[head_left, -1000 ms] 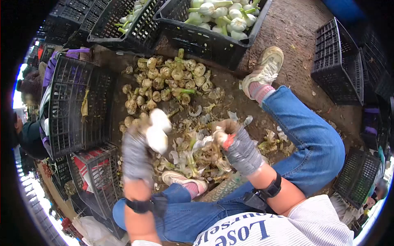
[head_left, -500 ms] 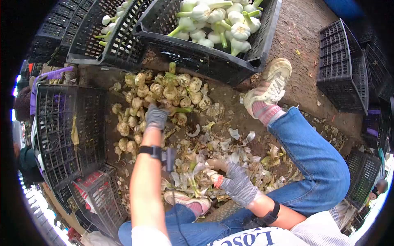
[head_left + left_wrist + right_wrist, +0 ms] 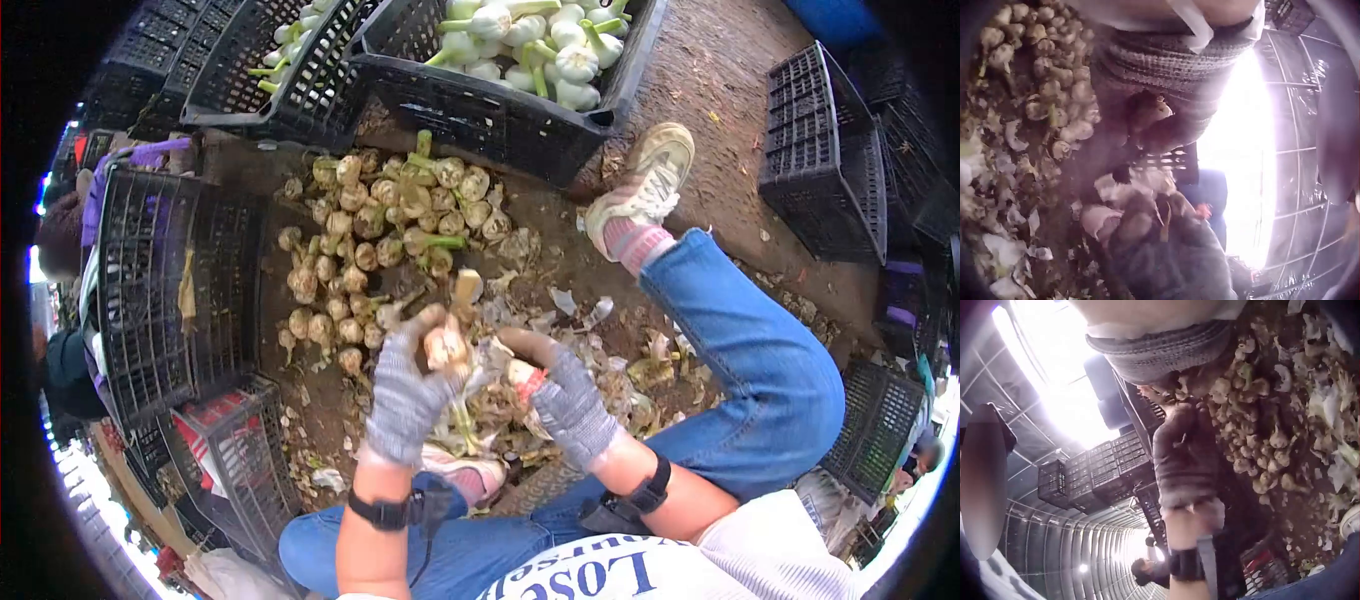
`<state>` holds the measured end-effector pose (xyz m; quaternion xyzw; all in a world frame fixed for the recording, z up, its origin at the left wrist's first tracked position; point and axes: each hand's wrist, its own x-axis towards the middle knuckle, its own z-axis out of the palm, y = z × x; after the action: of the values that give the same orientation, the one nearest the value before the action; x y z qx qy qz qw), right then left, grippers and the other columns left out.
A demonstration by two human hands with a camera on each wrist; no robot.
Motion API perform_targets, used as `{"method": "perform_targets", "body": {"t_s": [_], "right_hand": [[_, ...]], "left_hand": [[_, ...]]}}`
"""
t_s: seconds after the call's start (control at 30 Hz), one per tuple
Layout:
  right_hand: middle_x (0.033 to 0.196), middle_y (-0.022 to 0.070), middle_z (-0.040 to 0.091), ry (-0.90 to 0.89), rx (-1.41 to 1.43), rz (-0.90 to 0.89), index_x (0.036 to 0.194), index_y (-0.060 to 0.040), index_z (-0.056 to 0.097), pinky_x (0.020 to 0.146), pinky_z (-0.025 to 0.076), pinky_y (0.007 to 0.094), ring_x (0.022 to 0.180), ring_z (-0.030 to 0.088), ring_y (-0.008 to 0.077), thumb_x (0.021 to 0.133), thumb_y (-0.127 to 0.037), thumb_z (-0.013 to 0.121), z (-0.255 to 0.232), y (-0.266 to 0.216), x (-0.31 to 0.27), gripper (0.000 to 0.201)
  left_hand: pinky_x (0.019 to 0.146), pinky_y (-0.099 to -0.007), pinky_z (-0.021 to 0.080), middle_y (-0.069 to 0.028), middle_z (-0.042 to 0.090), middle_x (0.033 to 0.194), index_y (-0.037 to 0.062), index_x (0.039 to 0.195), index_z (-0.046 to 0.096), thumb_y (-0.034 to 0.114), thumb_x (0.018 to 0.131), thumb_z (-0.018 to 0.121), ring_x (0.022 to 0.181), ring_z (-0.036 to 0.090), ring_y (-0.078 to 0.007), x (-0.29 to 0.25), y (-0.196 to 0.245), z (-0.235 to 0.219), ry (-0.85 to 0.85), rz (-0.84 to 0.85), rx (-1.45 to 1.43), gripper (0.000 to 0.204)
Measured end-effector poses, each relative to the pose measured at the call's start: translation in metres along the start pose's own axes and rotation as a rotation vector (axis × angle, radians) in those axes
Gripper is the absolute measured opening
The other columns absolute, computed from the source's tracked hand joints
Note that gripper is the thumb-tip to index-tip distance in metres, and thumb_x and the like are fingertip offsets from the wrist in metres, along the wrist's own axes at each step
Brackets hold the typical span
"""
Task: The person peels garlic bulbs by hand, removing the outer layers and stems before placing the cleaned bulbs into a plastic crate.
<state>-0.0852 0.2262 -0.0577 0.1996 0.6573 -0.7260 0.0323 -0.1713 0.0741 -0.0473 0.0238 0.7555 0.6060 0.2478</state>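
My left hand, in a grey knit glove with bare fingertips, grips a garlic bulb whose stem stub points away from me. Close to its right is my right hand, gloved the same way, its fingers bent inward towards the bulb. A red-orange bit shows at its thumb side; I cannot tell what those fingers hold. In the left wrist view the right hand faces the left one, pale peel between them. Beyond lies a pile of unpeeled garlic.
Loose skins and leaves litter the dirt floor between my legs. A black crate of clean white garlic stands ahead, another crate left of it. More crates stand at left and right. My shoe rests ahead right.
The left hand held two white bulbs, then reached without them into the garlic pile, and is now back near the right hand with an unpeeled bulb. The right hand stayed over the skins.
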Motion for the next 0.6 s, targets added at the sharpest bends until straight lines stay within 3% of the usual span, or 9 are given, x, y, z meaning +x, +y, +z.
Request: {"method": "perform_targets", "body": {"t_s": [0.03,0.07,0.13,0.2,0.27,0.47,0.53,0.57,0.6], "right_hand": [[0.103,0.0133,0.056,-0.009,0.153,-0.008,0.108,0.0001,0.052,0.081,0.043,0.0307,0.093,0.054,0.0194,0.077,-0.020,0.062,0.002,0.000,-0.002,0.038],[0.103,0.0133,0.056,-0.019,0.151,-0.013,0.108,0.0001,0.052,0.081,0.043,0.0307,0.093,0.054,0.0194,0.077,-0.020,0.062,0.003,-0.004,-0.006,0.038],[0.103,0.0119,0.056,-0.148,0.170,0.094,0.108,0.0005,0.052,0.081,0.043,0.0288,0.094,0.053,0.0160,0.078,-0.021,0.063,0.005,-0.015,-0.018,0.038],[0.097,0.0094,0.058,-0.210,0.235,0.055,0.105,0.0008,0.053,0.077,0.044,0.0263,0.088,0.053,0.0132,0.079,-0.024,0.063,0.008,-0.022,-0.024,0.037],[0.091,0.0064,0.059,-0.268,0.268,0.212,0.101,0.0002,0.054,0.073,0.044,0.0252,0.084,0.053,0.0111,0.079,-0.024,0.062,0.010,-0.025,-0.030,0.034],[0.090,0.0054,0.060,-0.400,0.278,0.204,0.102,0.0009,0.055,0.071,0.045,0.0241,0.080,0.054,0.0094,0.078,-0.024,0.064,0.005,-0.036,-0.033,0.036],[0.091,0.0054,0.060,-0.408,0.282,0.187,0.102,0.0011,0.055,0.071,0.045,0.0241,0.079,0.054,0.0094,0.077,-0.025,0.065,0.002,-0.035,-0.033,0.037],[0.091,0.0051,0.060,-0.432,0.290,0.178,0.102,0.0009,0.055,0.071,0.045,0.0242,0.079,0.054,0.0091,0.077,-0.026,0.066,0.000,-0.034,-0.033,0.038],[0.091,0.0049,0.060,-0.455,0.299,0.170,0.101,0.0008,0.056,0.071,0.046,0.0242,0.080,0.054,0.0087,0.076,-0.027,0.066,-0.002,-0.033,-0.032,0.039]], "left_hand": [[0.086,-0.0307,0.042,-0.0109,0.053,0.106,-0.0012,0.111,0.049,0.011,0.060,0.074,0.098,0.051,-0.0184,-0.018,0.024,0.006,-0.025,-0.078,0.143,0.058],[0.084,-0.0312,0.043,-0.0105,0.053,0.103,0.0000,0.109,0.050,0.008,0.057,0.073,0.095,0.052,-0.0205,-0.033,0.019,0.005,0.044,0.109,0.264,0.057],[0.082,-0.0320,0.043,-0.0112,0.052,0.099,0.0016,0.106,0.052,0.005,0.055,0.072,0.092,0.052,-0.0229,-0.060,0.034,0.006,0.017,0.255,0.496,0.055],[0.081,-0.0328,0.043,-0.0119,0.050,0.097,0.0029,0.104,0.053,0.002,0.052,0.072,0.090,0.052,-0.0247,-0.077,0.033,0.008,0.081,0.318,0.519,0.055],[0.081,-0.0324,0.044,-0.0119,0.049,0.098,0.0042,0.105,0.053,0.000,0.052,0.072,0.091,0.052,-0.0243,-0.089,0.034,0.008,0.128,0.369,0.608,0.056],[0.080,-0.0315,0.046,-0.0118,0.052,0.102,0.0030,0.109,0.049,0.000,0.058,0.073,0.092,0.055,-0.0223,-0.107,0.022,0.006,0.128,0.388,0.499,0.057],[0.081,-0.0307,0.046,-0.0112,0.053,0.104,0.0022,0.111,0.049,0.004,0.061,0.073,0.093,0.055,-0.0220,-0.110,0.013,0.004,0.098,0.242,0.235,0.055],[0.081,-0.0307,0.046,-0.0112,0.053,0.104,0.0022,0.111,0.049,0.004,0.061,0.073,0.093,0.055,-0.0220,-0.111,0.014,0.008,0.097,0.241,0.237,0.055],[0.076,-0.0300,0.048,-0.0103,0.055,0.101,0.0028,0.111,0.049,0.013,0.064,0.071,0.089,0.056,-0.0212,-0.112,0.016,0.014,0.096,0.110,-0.010,0.052]]}}
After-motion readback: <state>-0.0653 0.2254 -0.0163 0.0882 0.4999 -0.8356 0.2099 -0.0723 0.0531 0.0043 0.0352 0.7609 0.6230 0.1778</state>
